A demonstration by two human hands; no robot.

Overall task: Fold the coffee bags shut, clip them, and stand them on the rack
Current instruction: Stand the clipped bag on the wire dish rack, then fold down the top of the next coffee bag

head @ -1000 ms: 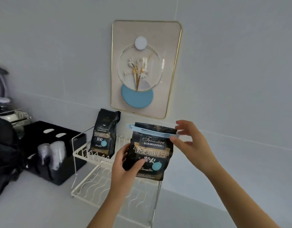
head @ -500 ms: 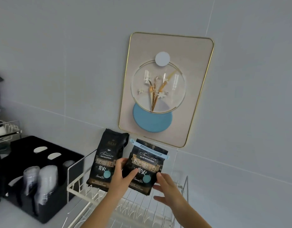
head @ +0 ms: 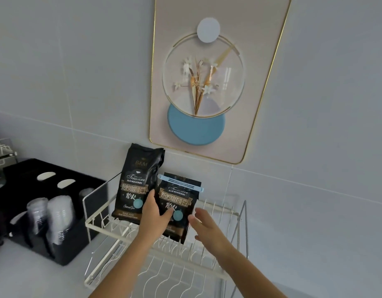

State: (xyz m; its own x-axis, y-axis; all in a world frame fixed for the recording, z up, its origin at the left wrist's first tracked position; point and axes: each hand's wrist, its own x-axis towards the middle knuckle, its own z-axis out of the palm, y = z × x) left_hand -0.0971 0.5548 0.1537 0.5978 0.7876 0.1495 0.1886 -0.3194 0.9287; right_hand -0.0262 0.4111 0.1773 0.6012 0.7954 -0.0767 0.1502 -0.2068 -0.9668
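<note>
A person's left hand [head: 152, 220], fingers wrapped around the clipped bag [head: 177, 206], sets it on the rack [head: 218, 208] beside the unclipped bag [head: 138, 183] as the right hand [head: 205, 225] hovers spread, apparently just clear; next, release it upright.

My left hand [head: 154, 216] feels the clipped black coffee bag [head: 176, 206], a slick, glossy foil with a smooth pale-blue plastic clip [head: 181, 183]. The cream wire rack [head: 215, 208] looks like coated metal, satin-smooth. The black cup holder [head: 56, 186] is matt plastic.
</note>
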